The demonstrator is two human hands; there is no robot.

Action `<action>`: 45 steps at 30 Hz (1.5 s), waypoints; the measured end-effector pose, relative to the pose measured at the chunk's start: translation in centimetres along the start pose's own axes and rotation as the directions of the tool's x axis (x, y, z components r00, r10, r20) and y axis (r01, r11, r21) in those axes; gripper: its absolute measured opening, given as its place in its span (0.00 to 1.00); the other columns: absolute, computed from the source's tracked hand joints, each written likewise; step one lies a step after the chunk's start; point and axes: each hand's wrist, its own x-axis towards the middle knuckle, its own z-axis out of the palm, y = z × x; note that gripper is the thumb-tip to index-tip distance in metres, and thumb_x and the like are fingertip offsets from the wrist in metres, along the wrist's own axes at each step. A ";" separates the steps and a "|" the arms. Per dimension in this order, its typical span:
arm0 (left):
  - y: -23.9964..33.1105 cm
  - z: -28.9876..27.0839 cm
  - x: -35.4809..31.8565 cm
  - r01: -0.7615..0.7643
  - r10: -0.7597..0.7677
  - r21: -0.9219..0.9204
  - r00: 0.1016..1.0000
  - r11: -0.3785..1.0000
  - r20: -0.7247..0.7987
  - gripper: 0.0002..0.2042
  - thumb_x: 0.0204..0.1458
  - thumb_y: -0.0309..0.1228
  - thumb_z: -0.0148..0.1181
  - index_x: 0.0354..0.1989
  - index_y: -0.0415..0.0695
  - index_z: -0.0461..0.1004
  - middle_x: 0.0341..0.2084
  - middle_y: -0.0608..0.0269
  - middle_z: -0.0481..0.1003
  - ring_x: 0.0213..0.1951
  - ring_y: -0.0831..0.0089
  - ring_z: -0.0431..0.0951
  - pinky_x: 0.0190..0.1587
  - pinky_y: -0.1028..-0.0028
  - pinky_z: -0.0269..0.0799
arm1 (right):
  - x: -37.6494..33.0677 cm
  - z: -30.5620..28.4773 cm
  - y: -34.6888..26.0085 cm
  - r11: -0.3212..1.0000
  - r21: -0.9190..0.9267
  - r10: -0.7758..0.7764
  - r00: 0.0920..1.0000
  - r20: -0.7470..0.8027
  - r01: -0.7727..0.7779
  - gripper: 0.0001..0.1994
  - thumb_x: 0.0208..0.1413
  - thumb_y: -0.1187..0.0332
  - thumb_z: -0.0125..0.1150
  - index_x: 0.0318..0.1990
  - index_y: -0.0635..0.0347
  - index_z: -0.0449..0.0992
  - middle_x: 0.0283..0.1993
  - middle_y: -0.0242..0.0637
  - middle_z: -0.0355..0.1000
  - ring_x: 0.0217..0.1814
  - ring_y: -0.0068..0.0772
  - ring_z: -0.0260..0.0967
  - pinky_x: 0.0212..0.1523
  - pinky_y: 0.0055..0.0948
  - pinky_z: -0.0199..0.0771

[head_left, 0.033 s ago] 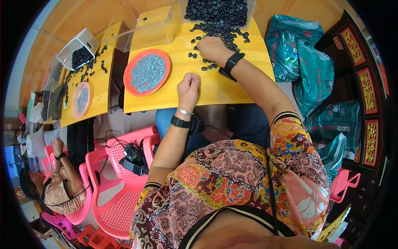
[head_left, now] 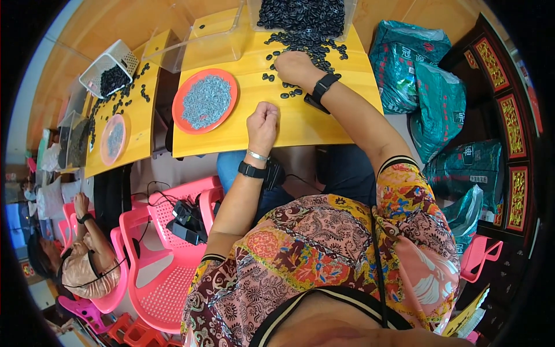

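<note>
My left hand (head_left: 263, 125) is closed with its fingers curled in, above the yellow table near its front edge. What it holds, if anything, is hidden. Farther up the table, my right hand (head_left: 298, 67) is also closed, back of the hand up, among small black oval pieces (head_left: 306, 43). Its fingertips are out of sight, so I cannot make out what they grip. Several loose black pieces (head_left: 284, 95) lie beside and below it. Left of my hands, a red round plate (head_left: 233, 107) is heaped with small silvery metal pieces (head_left: 205, 101).
Behind my right hand stands a clear bin (head_left: 350, 17) of black pieces. A clear box (head_left: 214, 49) sits behind the plate. Green sacks (head_left: 399, 69) crowd the table's right side. To the left are a pink chair (head_left: 167, 283), a second table (head_left: 136, 130) and a seated person (head_left: 92, 266).
</note>
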 end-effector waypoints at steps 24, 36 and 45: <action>-1.0 -1.4 1.1 -0.014 0.017 -0.217 1.000 0.976 0.010 0.08 0.56 0.33 0.45 0.34 0.42 0.67 0.18 0.68 0.67 0.18 0.82 0.66 0.19 0.83 0.61 | -4.1 0.7 -2.3 0.464 0.886 -0.066 0.997 0.042 -0.007 0.06 0.45 0.70 0.64 0.24 0.61 0.75 0.20 0.29 0.70 0.23 0.18 0.64 0.24 0.20 0.65; -1.0 -1.4 1.5 0.040 -0.012 -0.218 0.992 0.975 0.127 0.08 0.56 0.34 0.49 0.31 0.42 0.66 0.16 0.69 0.66 0.18 0.81 0.67 0.20 0.82 0.62 | -5.7 1.1 -3.0 0.578 0.816 -0.075 0.996 0.040 0.011 0.06 0.45 0.70 0.62 0.24 0.63 0.73 0.21 0.31 0.70 0.23 0.19 0.63 0.25 0.22 0.64; -1.3 -2.3 0.6 0.096 -0.015 -0.423 0.982 0.901 0.191 0.08 0.57 0.34 0.47 0.32 0.43 0.64 0.18 0.64 0.69 0.20 0.77 0.69 0.23 0.82 0.63 | -5.7 -0.4 -3.6 0.493 0.870 -0.191 0.973 0.131 -0.020 0.07 0.51 0.68 0.59 0.27 0.62 0.73 0.22 0.26 0.67 0.24 0.15 0.61 0.25 0.18 0.63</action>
